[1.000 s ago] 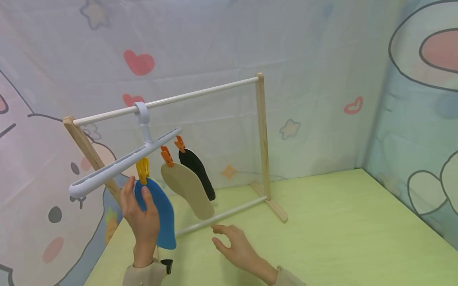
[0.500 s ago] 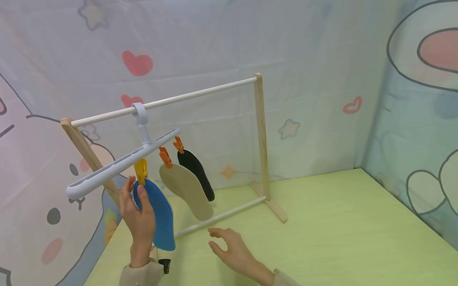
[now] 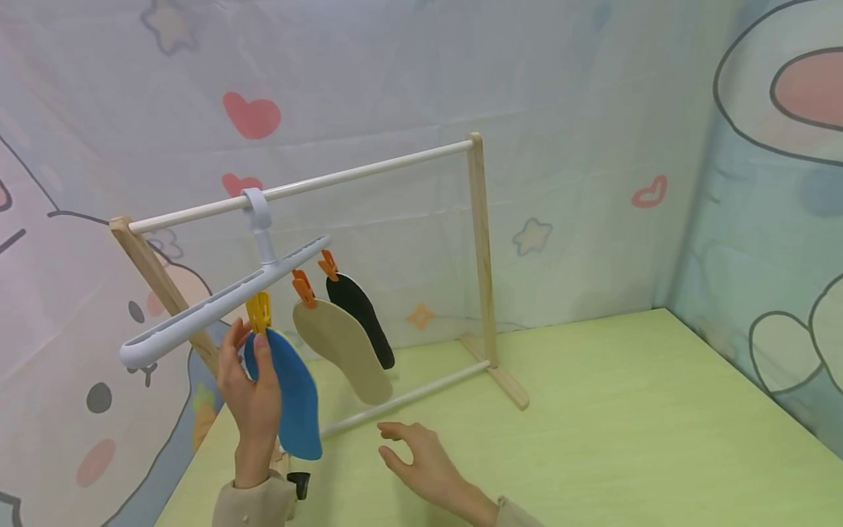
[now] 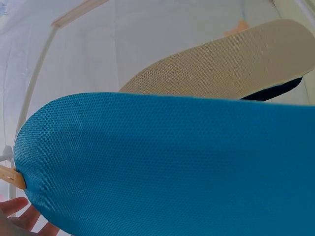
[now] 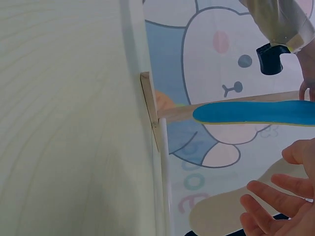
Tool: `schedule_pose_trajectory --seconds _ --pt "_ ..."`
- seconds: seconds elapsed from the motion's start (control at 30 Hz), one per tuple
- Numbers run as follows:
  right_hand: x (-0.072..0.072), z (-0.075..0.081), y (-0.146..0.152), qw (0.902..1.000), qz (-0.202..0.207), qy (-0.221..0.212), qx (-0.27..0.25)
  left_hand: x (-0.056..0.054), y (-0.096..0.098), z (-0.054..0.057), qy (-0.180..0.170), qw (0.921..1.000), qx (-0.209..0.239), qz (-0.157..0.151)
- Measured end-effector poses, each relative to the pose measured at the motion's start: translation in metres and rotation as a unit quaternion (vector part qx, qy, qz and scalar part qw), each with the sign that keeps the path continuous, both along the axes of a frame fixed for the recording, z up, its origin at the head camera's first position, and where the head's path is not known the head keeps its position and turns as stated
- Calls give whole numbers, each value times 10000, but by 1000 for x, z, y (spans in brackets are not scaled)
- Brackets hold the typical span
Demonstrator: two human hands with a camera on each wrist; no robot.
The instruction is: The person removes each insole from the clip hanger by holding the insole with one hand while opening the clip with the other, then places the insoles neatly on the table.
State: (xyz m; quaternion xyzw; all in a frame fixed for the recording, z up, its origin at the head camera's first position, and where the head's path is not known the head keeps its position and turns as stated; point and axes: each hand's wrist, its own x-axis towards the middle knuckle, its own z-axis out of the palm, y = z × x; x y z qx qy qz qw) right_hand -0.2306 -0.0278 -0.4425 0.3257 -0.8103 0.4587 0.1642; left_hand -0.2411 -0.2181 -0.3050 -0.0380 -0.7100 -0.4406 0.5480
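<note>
A blue insole [image 3: 296, 402] hangs from a yellow clothes peg [image 3: 260, 310] under a pale lilac bar hanger [image 3: 217, 307]. My left hand [image 3: 249, 395] is at the insole's top left edge, thumb overlapping its face just below the peg. In the left wrist view, the insole [image 4: 162, 162] fills much of the picture, and the fingers [image 4: 14, 205] show loosely spread past its edge, close to the peg. My right hand [image 3: 428, 465] hovers in front of the rack with relaxed fingers, holding nothing. The right wrist view shows that hand [image 5: 290, 206] with its fingers apart.
A beige insole [image 3: 342, 348] and a black insole [image 3: 358, 311] hang farther back from orange pegs. The hanger hooks over the white top rod [image 3: 369, 170] of a wooden-legged rack, which stands on a pale green tabletop [image 3: 626, 410] before a printed cloth backdrop.
My left hand has shifted slightly left relative to the blue insole, its thumb covering less of it. My right hand has drifted a little left and down. The insoles keep hanging.
</note>
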Motion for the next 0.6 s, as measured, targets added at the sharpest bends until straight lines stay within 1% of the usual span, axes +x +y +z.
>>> schedule_pose_trajectory --seconds 0.3,0.37,0.6 --pt "-1 0 -7 9999 80 -15 -95 1 1 2 -159 9999 -21 -20" --pt "-2 -1 -9 9999 100 -19 -120 0 1 2 -127 9999 -29 -41" --pt "-4 -1 -14 9997 122 125 -176 3 3 5 -178 9997 -64 -143"
